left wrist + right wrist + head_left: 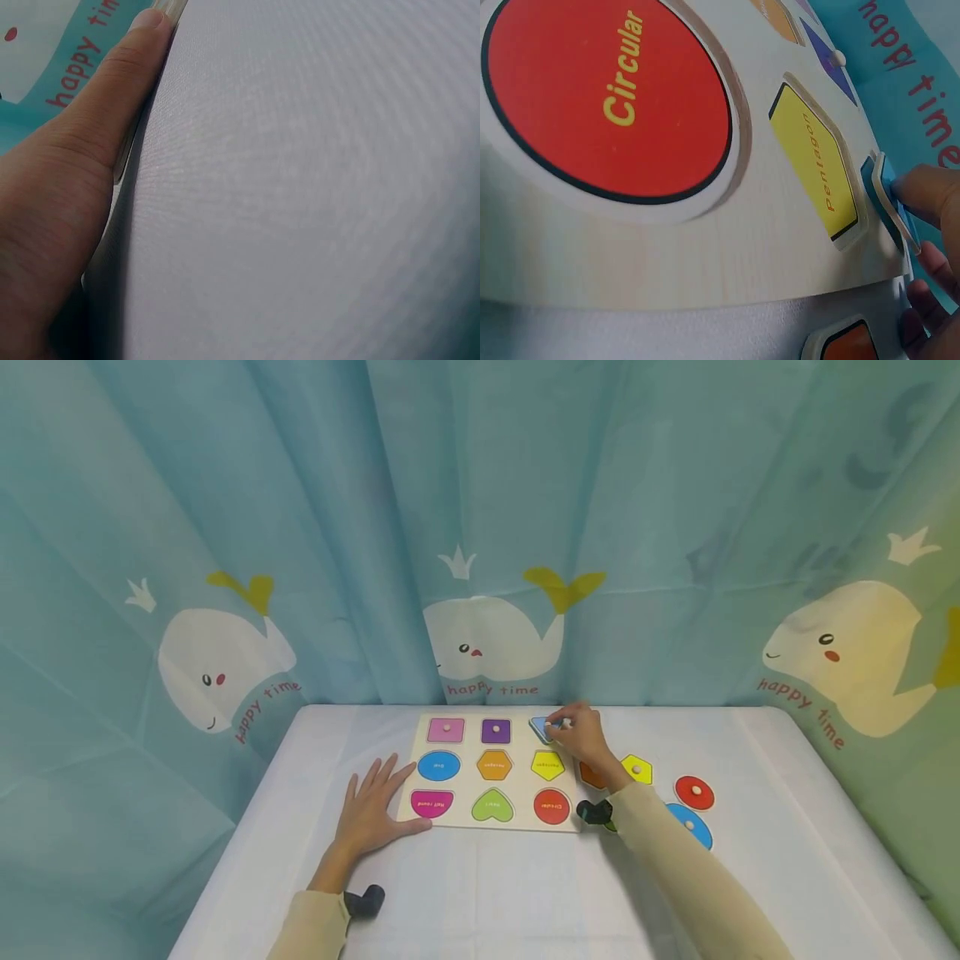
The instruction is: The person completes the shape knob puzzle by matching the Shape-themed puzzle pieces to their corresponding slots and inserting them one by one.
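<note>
A wooden shape puzzle board [465, 823] lies on the white table. My left hand [372, 814] is spread out flat at its left edge, with the thumb [101, 97] along the near corner. At the far right corner of the board, my right hand [581, 737] pinches a light blue puzzle piece [889, 196] by its knob. That piece sits tilted over its matching blue recess. A pink piece [435, 732] and a purple piece [504, 727], both knobbed, sit in the same row. The yellow pentagon recess [814, 157] and red circular recess [630, 90] hold no pieces.
Right of the board lie loose knobbed pieces: an orange one [591, 776], a yellow one [637, 763], a red round one [688, 787] and a blue one [699, 832]. A green piece [610, 826] is mostly behind the right wrist. A curtain [360, 635] hangs behind the table.
</note>
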`<state>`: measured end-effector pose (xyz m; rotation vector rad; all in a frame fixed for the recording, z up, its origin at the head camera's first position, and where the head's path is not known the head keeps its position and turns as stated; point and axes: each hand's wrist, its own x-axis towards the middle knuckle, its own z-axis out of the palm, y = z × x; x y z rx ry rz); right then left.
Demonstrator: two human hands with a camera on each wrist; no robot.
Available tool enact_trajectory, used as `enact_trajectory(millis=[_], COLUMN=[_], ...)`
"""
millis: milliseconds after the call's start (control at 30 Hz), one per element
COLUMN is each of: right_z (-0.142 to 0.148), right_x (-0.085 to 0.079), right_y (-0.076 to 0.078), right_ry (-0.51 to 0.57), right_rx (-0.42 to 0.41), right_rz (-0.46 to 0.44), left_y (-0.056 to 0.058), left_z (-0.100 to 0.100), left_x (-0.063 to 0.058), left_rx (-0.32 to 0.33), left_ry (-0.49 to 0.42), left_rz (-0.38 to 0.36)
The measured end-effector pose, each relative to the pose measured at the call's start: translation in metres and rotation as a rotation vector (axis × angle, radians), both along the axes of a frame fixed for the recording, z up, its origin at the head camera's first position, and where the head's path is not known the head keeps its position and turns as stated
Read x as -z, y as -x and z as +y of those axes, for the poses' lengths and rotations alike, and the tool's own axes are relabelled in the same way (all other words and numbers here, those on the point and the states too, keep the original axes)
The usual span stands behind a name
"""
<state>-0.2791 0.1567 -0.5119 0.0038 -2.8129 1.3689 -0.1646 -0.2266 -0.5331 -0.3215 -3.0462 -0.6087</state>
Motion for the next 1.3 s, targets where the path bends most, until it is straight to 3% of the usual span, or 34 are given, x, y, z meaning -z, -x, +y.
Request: enact_trajectory(millis=[533,1033,1167,1300], right_z=[-0.007,-0.005,-0.002,0.003], right_x=[0.0,0.001,0.0,-0.004], right_y=[0.001,0.0,0.002,0.006], right_ry=[-0.099,-0.104,-0.107,-0.134], right_rx=[-0.006,-0.007,-0.031,-0.114], right_rz=[0.018,-0.016,-0.026,-0.025], left_y=[0.0,-0.004,-0.003,0.0], left_z=[-0.001,0.0,0.001,0.001], left_x=[-0.001,-0.002,-0.002,-0.003], left_rx=[0.004,0.0,0.002,0.005], left_ry=[0.003,0.004,0.003,-0.001], left_rz=[0.01,-0.008,-0.025,-0.036])
